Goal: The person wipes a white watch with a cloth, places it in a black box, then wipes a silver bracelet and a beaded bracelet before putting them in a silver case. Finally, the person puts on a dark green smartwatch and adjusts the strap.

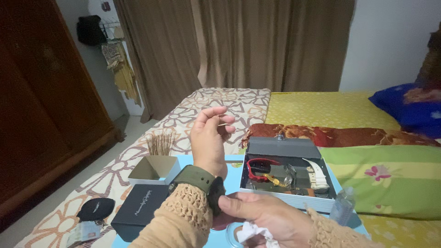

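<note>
A big bed point(220, 98) holds everything here. One side has a sheet with brown loops on it, and the other side is yellow. A light blue board point(232, 163) lies on the bed. On the board sit a small open cardboard box point(154, 169), a flat black box point(140, 209), a grey case point(287, 177) with its lid up, and a clear little bottle point(342, 206). A black pouch point(95, 209) lies on the sheet near the black box. A blue pillow point(409, 108) rests far off on the yellow side.

Watch case point(285, 177) right of open box point(154, 169)
</note>
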